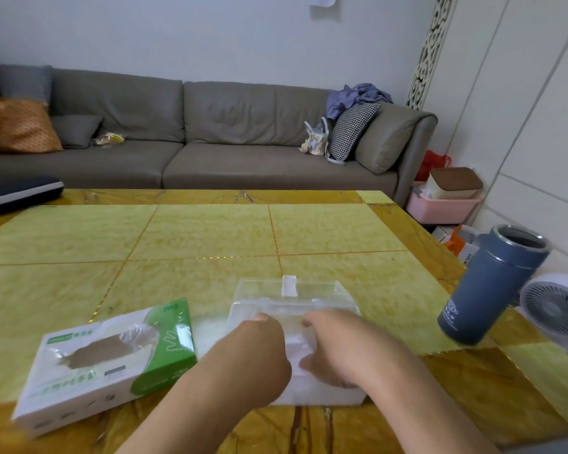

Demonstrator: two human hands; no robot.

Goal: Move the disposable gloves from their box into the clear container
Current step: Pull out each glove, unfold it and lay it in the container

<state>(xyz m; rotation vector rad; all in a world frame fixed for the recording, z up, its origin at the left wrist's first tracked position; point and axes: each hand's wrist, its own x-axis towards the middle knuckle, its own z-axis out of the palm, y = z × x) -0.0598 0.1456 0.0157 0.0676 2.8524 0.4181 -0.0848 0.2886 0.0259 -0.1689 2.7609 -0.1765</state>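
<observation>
Clear container (pixel 309 291) on the yellow-tiled table (pixel 210 237), near the front edge, lid flap raised at the back with a white clasp (pixel 289 285) at its top. Inside and under the hands, a pale stack of disposable gloves (pixel 295 352) – filmy, blurred, hard to tell from the container wall. Left hand (pixel 256 350) at the container's left side, fingers bent down into the opening and hidden from view; cannot tell whether anything is pinched. Right hand (pixel 333 348) at the right side, fingers curled down onto the glove stack with the thumb low against the plastic – grip not clear either. Just beside the container on the left, glove box (pixel 109 358) lying flat and angled, white and green, torn oval opening on top with a wisp of clear film showing. Well apart to the right, a blue insulated tumbler (pixel 492 286) standing at the table's edge, lid off. Beyond the table, a grey sofa (pixel 210 126) with an orange cushion (pixel 17 126) at left, a houndstooth cushion (pixel 351 129) and crumpled clothes (pixel 358 98) at right. On the floor at right, a white fan (pixel 558 309) and a pink basket (pixel 440 206)
</observation>
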